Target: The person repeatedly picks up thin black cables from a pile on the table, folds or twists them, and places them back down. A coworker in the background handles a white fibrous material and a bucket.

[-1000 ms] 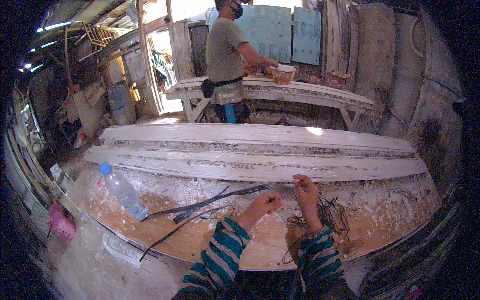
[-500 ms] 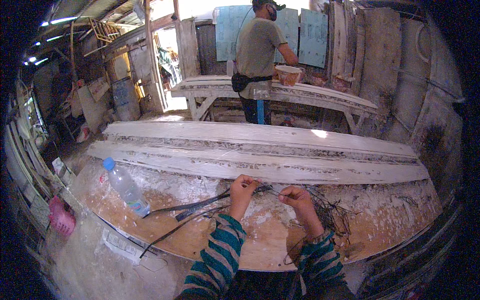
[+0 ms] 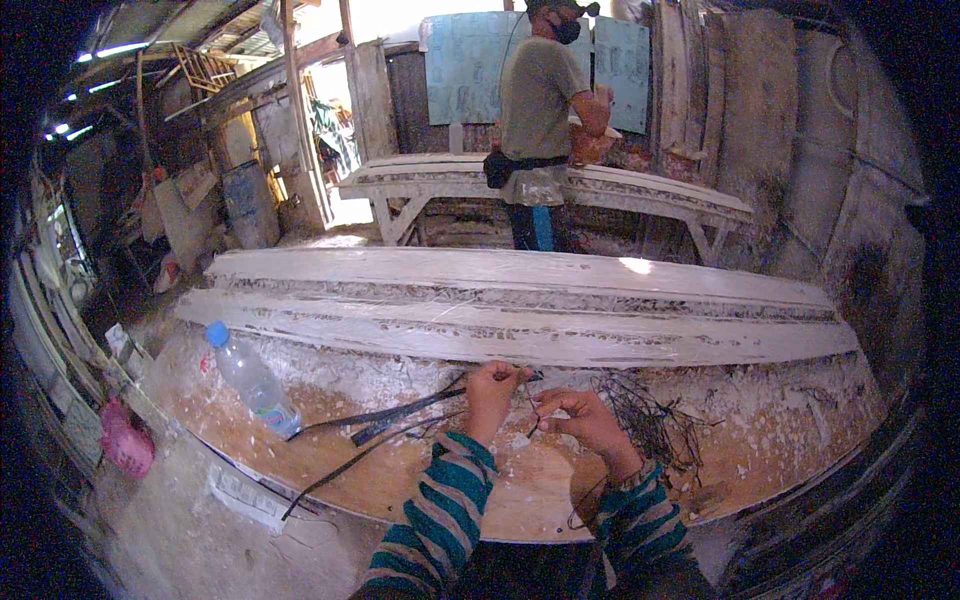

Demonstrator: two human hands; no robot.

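My left hand (image 3: 491,398) is closed in a pinch on the end of flat black strips (image 3: 400,411), which trail off to the left across the plywood. A short dark end sticks out past its fingertips. My right hand (image 3: 588,425), just beside it and a little nearer, pinches a thin dark strand (image 3: 532,412) that hangs down from near the left fingertips. Whether the strand is still joined to the strips is too small to tell. Right of my right hand lies a loose tangle of thin dark strands (image 3: 655,425).
Two long whitish planks (image 3: 500,335) lie along the far side of the plywood table (image 3: 350,480). A clear bottle with a blue cap (image 3: 252,382) lies at left. A pink bag (image 3: 126,440) is beyond the left edge. A co-worker (image 3: 543,100) stands at a farther bench (image 3: 420,180).
My right hand has moved slightly left and down, bringing the thin strand to hang downward. My left hand has turned a little. The co-worker has shifted right and raised an arm.
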